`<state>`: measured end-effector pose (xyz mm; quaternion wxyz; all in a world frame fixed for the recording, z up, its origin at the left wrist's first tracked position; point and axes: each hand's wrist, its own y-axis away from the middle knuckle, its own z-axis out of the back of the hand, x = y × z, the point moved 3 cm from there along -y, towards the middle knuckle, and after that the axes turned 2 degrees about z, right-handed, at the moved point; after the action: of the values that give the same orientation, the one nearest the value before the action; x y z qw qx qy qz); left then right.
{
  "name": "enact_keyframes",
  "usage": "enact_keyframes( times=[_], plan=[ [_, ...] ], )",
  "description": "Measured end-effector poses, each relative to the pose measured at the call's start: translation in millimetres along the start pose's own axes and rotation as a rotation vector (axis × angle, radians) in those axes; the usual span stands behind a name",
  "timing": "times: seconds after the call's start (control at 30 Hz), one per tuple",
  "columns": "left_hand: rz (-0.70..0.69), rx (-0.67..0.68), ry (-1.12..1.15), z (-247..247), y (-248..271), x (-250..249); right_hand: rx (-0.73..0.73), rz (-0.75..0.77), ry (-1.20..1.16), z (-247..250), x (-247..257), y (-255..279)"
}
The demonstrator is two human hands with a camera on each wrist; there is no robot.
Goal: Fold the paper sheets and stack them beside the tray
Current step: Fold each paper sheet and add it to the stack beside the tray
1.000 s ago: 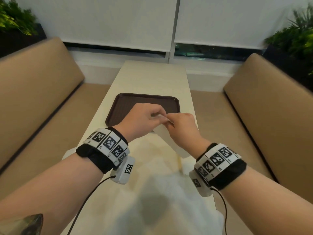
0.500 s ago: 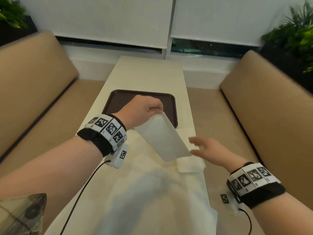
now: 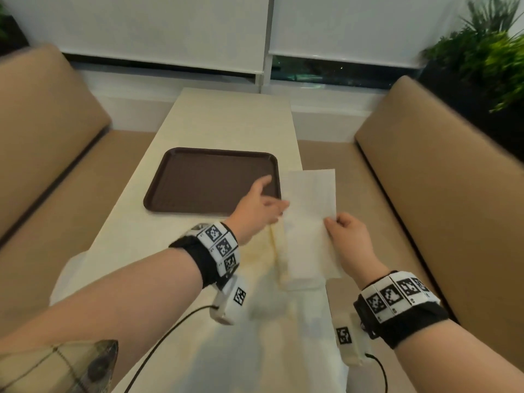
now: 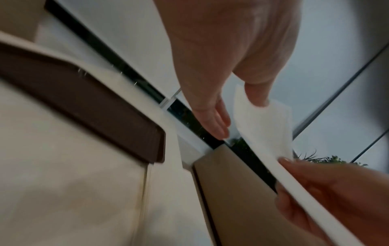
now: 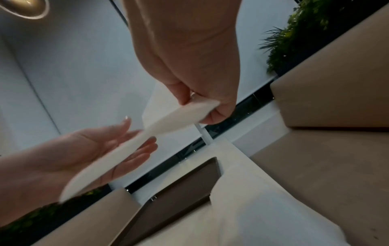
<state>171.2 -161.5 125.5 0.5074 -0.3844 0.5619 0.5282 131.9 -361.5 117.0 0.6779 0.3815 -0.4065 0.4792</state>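
The right hand (image 3: 347, 236) pinches a long white folded paper sheet (image 3: 310, 211) by its right edge, thumb on top and fingers curled under it. In the right wrist view the thumb and fingers (image 5: 216, 114) squeeze the thin edge of the sheet (image 5: 168, 121). The sheet is up in the air, a little above the pale cream table (image 3: 198, 123), just to the right of the dark brown plastic tray (image 3: 209, 182). The far end of the sheet sticks out past the right edge of the table. The left hand (image 3: 256, 211) is flat, with its fingers straight and a bit spread. It holds nothing. Its fingertips reach the left edge of the sheet, but it is hard to tell if they touch it. In the left wrist view the left fingers (image 4: 214, 123) sit right beside the sheet (image 4: 265, 123). Under the held sheet, more white folded paper (image 3: 302, 279) lies flat on the table, beside the near right corner of the tray. A big loose white sheet (image 3: 255, 350) lies blurry on the near end of the table. Tan padded benches (image 3: 439, 180) stand on both sides of the table. Green plants (image 3: 490, 49) grow at the far right.
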Motion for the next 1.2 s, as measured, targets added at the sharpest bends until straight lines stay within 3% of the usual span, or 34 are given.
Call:
enact_keyframes(
  times=[0.1, 0.2, 0.37, 0.57, 0.8, 0.97, 1.1, 1.2],
  plan=[
    [0.119, 0.031, 0.064, -24, -10, 35, 0.005, -0.09, -0.022, -5, -18, -16],
    [0.166, -0.051, 0.004, -38, -23, 57, 0.027, -0.148, 0.1, -15, -42, -34],
    [0.274, -0.164, -0.149, -45, -44, 98, 0.082, -0.161, 0.381, -29, -81, -62],
    [0.31, -0.176, -0.3, -50, -60, 121, 0.093, -0.137, 0.555, -40, -108, -85],
    [0.34, -0.196, -0.333, -50, -63, 138, 0.082, -0.141, 0.519, -46, -123, -82],
    [0.391, -0.232, -0.298, -46, -56, 141, 0.086, -0.277, 0.293, -53, -126, -74],
    [0.447, -0.197, -0.212, -52, -53, 142, 0.152, -0.378, 0.24, -62, -132, -71],
    [0.447, -0.172, -0.179, -50, -53, 138, 0.162, -0.368, 0.237, -62, -128, -69]
  ],
)
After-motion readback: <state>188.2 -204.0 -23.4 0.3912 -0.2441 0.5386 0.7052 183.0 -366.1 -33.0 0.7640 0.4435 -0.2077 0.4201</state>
